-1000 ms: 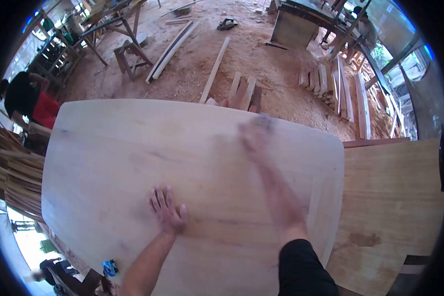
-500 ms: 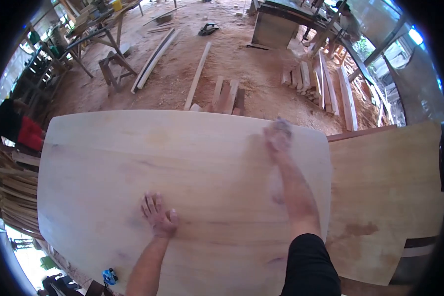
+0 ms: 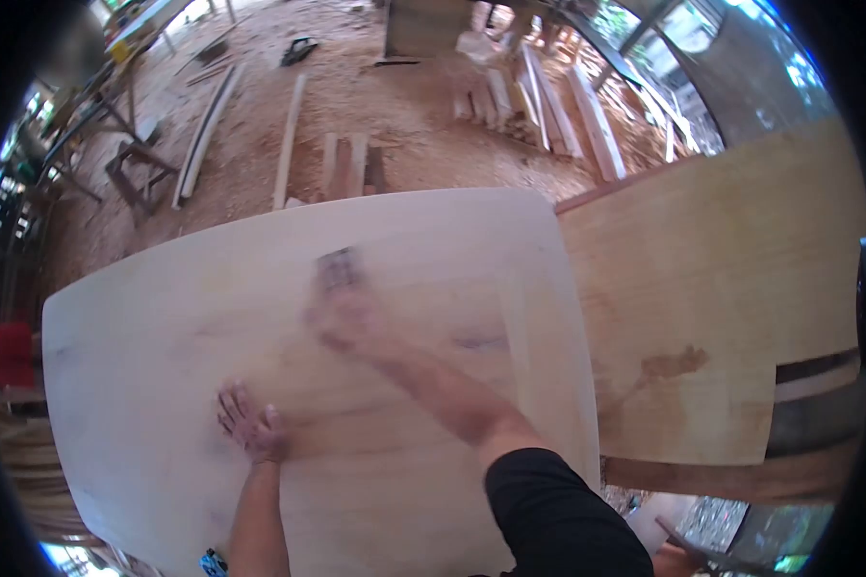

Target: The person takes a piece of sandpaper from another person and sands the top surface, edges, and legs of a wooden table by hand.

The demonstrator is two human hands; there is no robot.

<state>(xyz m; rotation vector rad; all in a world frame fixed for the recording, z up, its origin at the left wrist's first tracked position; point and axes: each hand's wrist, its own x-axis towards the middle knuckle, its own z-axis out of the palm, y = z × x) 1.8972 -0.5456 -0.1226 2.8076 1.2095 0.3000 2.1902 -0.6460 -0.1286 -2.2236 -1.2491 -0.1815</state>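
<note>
A large pale wooden panel [image 3: 404,236] with rounded corners lies in front of me. My left hand [image 3: 251,423] rests flat on it, left of the middle, with fingers spread and nothing held. Further up the panel, my right hand [image 3: 342,313] is smeared by motion. Under its fingers is a small dark, squarish sandpaper-like sheet [image 3: 337,266], pressed against the wood; blur hides its exact kind. Faint darker streaks and a whitish haze show on the panel's surface.
Right of the panel lies a second wooden sheet [image 3: 702,288] with a brown stain. Beyond are stacked boards [image 3: 491,96], long planks [image 3: 207,135] and a small wooden trestle [image 3: 140,173] on the dusty floor. A blue object [image 3: 213,563] sits by the near left edge.
My right hand has swept left across the panel with the dark sheet. My left hand stays flat on the wood. The whole view has shifted and turned towards the right.
</note>
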